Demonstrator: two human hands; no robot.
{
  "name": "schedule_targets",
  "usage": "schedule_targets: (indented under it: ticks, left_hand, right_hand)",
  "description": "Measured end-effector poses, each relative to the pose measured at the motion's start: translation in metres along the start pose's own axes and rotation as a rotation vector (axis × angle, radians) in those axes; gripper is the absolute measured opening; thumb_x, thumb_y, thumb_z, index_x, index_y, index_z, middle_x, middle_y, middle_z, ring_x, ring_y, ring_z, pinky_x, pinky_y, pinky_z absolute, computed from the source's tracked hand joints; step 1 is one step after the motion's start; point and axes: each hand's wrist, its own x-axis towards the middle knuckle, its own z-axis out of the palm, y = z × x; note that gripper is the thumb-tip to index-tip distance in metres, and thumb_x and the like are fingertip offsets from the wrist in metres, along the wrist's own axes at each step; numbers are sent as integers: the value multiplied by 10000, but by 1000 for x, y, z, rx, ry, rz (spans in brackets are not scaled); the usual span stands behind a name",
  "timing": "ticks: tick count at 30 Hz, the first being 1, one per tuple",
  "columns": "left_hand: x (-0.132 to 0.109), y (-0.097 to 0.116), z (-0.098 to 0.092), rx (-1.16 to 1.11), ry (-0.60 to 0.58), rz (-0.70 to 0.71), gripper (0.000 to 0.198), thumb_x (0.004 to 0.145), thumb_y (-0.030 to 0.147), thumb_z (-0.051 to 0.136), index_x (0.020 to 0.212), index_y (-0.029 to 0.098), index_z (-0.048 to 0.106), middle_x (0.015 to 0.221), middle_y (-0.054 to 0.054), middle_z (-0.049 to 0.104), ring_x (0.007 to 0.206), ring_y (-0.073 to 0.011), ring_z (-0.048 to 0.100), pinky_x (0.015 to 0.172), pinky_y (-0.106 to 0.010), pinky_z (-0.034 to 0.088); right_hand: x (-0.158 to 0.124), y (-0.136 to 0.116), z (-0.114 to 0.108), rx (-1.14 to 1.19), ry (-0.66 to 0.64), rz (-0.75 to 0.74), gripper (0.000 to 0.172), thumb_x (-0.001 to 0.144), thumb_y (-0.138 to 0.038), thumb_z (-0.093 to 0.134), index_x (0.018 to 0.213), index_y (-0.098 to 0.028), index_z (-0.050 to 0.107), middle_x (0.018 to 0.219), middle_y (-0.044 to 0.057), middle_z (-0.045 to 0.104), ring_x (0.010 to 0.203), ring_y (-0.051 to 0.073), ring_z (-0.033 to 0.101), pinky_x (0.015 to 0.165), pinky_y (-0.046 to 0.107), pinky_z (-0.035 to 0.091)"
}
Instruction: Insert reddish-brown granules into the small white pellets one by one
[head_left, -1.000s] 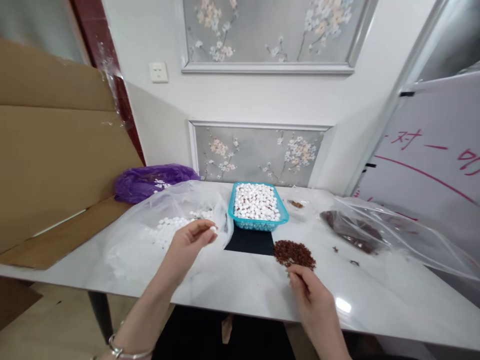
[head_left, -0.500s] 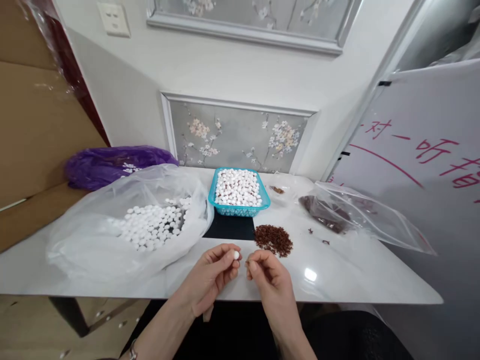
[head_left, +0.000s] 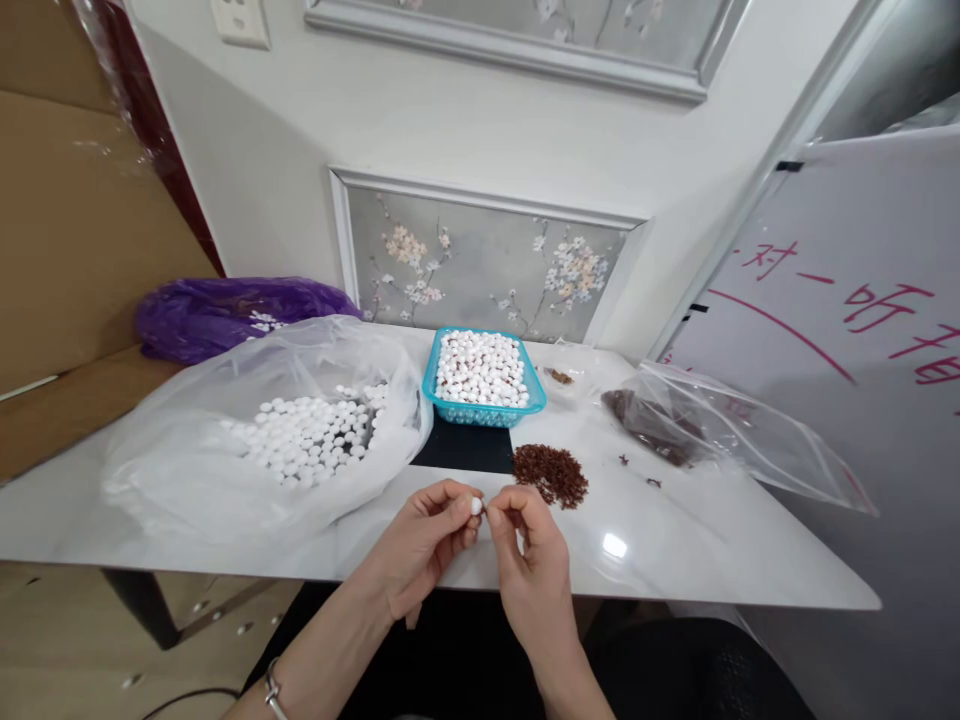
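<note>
Grip: left hand [head_left: 424,545] pinches small white round bead [head_left: 475,506]; right hand [head_left: 529,555] fingertips pressed on something tiny, I cannot tell what.
Technique: I keep bead steady, both hands close above white marble table [head_left: 675,560].

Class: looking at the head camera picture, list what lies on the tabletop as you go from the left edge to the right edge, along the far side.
Purple bag → large clear bag of white beads → turquoise basket of white beads → clear zip bag of dark brown bits.
</note>
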Motion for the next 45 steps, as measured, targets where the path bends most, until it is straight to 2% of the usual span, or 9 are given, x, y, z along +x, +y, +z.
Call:
schedule_targets:
  ticks: [10, 18, 24, 28, 31, 34, 37, 45]
  left_hand:
    - [-1, -3, -3, 9, -35, 19, 141, 688, 250, 733, 663, 130, 663, 614, 8, 564, 562, -61, 469, 613, -172, 421]
    - [-2, -2, -3, 33, -11, 12, 156, 649, 271, 761, 670, 139, 681, 564, 14, 561, 552, -69, 464, 632, -191, 420]
    - [0, -3, -6, 40, -6, 37, 134, 677, 246, 743, 695, 124, 692, 601, 5, 588, 564, -61, 484, 638, -183, 431]
    - [-1, -2, -4, 25, -23, 7, 169, 730, 247, 700, 814, 100, 704, 660, -13, 608, 584, -51, 512, 629, -161, 441]
    - [-1, -1, -3, -5, -2, -6, 251, 721, 214, 709, 954, 125, 680, 726, -20, 633, 598, -51, 539, 657, -170, 461]
    - [-1, -1, -3, -13, 17, 1, 294, 708, 187, 720, 991, 165, 643, 699, 12, 612, 578, -47, 538, 646, -176, 464]
    - [-1, -2, -4, 36, -3, 18, 311, 717, 189, 713, 1009, 178, 608, 626, 43, 558, 556, -48, 521, 625, -176, 449]
    - [-4, -2, -3, 153, -56, 11, 380, 720, 181, 707, 1060, 174, 537, 702, 30, 579, 593, -54, 502, 643, -200, 410]
  right_hand:
    - [1, -4, 2, -70, -5, -22, 163, 896, -192, 434, 742, -202, 487, 738, 1, 502, 699, 143, 498, 656, 271, 411]
    - [3, -6, 3, -70, -20, -26, 177, 880, -167, 433, 719, -204, 494, 707, -5, 513, 670, 139, 506, 634, 261, 422]
    - [6, -4, 2, -17, -66, 58, 139, 871, -187, 464, 740, -204, 506, 687, -21, 535, 648, 131, 529, 638, 248, 434]
    - [8, -3, -4, 128, -144, 132, 111, 893, -252, 455, 884, -198, 551, 768, 3, 591, 702, 141, 571, 645, 244, 471]
    - [7, -2, -10, 92, -194, 99, 211, 898, -279, 451, 1036, -203, 591, 921, 43, 605, 814, 160, 586, 710, 257, 482]
    - [7, -3, -14, 6, -263, 37, 259, 897, -258, 458, 1106, -224, 608, 929, 47, 586, 828, 164, 577, 744, 267, 471]
    - [8, -6, -16, -30, -314, 16, 265, 912, -212, 432, 1091, -231, 626, 859, 34, 573, 795, 157, 569, 743, 268, 461]
    - [6, -10, -22, -67, -316, -2, 252, 896, -142, 445, 1029, -214, 647, 847, 26, 569, 777, 148, 564, 716, 250, 454]
